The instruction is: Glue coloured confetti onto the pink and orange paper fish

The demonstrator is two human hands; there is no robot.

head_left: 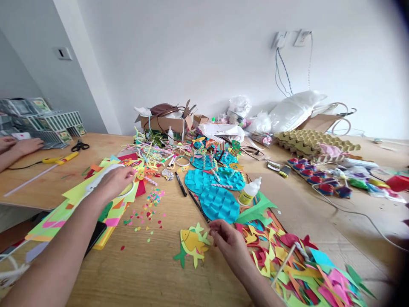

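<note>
My left hand point(116, 181) reaches over a stack of coloured paper point(72, 213), fingers closed beside a yellow patterned paper piece point(139, 171); what they hold, if anything, is hidden. Below it part of a tape roll point(127, 189) shows. My right hand point(228, 243) is low over the table, thumb and fingers curled together. Its fingertips are near the end of a thin black stick point(198, 206) and beside yellow and green paper fish point(191, 243) lying flat. I cannot tell whether they grip anything. Beyond lie a blue woven paper disc point(220, 204) and a white glue bottle point(249, 192).
Paper scraps point(297, 268) cover the right front. A black pen point(180, 184) and loose confetti point(155, 200) lie mid-table. Egg trays point(313, 140), a cardboard box point(166, 123) and bags line the back. At left are another person's hands point(27, 146), scissors point(79, 146) and a glue gun point(60, 159).
</note>
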